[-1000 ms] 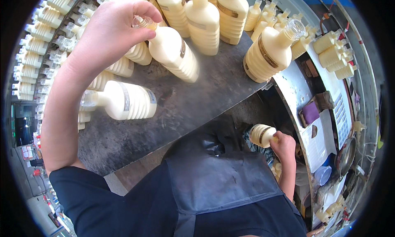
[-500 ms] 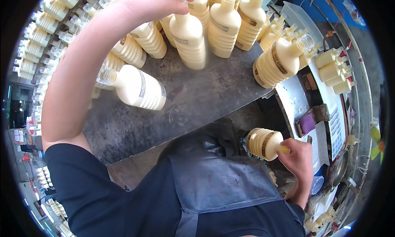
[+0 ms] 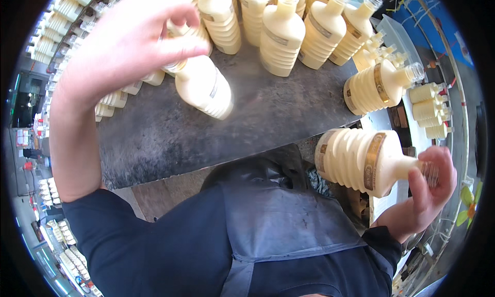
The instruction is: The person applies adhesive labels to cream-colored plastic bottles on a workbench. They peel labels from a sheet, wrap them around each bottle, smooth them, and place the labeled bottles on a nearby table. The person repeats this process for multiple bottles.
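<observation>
My left hand (image 3: 149,39) is slightly smeared by motion, its thumb and forefinger apart, with nothing visible between them. Just beneath its thumb is the neck of a cream ribbed bottle (image 3: 207,86), which leans on the dark tabletop (image 3: 247,106); whether the hand touches that neck is hidden. At the right, my right hand (image 3: 430,186) pinches the clear threaded neck of another cream bottle (image 3: 363,160). This one lies sideways in the air in front of the table edge, its gold-brown band facing up and its base pointing left.
Several cream bottles (image 3: 282,36) stand uncapped along the table's far side. A banded bottle (image 3: 374,88) stands at the right corner. Racks of more bottles (image 3: 64,11) fill the far left. A clear plastic bin (image 3: 397,39) and further bottles (image 3: 429,111) are beyond the right side.
My left hand has left the neck of a standing bottle and come back toward the leaning one. My right hand has raised its bottle, bringing it closer. The whole view has shifted.
</observation>
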Demonstrator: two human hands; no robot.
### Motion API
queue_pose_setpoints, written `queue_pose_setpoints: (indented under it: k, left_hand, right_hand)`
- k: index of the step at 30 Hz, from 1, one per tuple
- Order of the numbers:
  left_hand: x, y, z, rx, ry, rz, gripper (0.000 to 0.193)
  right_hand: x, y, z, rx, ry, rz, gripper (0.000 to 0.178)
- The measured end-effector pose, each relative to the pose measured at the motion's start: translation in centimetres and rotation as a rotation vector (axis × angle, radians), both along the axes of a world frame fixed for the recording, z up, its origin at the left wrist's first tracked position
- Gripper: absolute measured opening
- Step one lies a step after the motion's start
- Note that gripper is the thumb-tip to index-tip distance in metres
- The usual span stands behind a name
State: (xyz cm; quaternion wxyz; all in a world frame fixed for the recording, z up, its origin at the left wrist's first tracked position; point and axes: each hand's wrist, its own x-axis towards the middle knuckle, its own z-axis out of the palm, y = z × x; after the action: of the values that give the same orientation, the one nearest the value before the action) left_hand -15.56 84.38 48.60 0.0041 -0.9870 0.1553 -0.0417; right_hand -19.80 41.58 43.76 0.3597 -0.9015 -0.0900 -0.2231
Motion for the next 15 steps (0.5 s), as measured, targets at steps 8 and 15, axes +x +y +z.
queue_pose_setpoints:
  k: [8, 15]
  left_hand:
    - [-2.6, 2.0, -4.5, -0.478, -0.095, 0.004, 0.029]
    - [-3.2, 3.8, -3.8, -0.552, -0.088, 0.146, 0.033]
  right_hand:
    - [4.3, 8.3, 1.3, 0.129, 0.161, 0.312, 0.025]
    - [7.9, 13.8, 2.5, -0.027, 0.153, 0.600, 0.016]
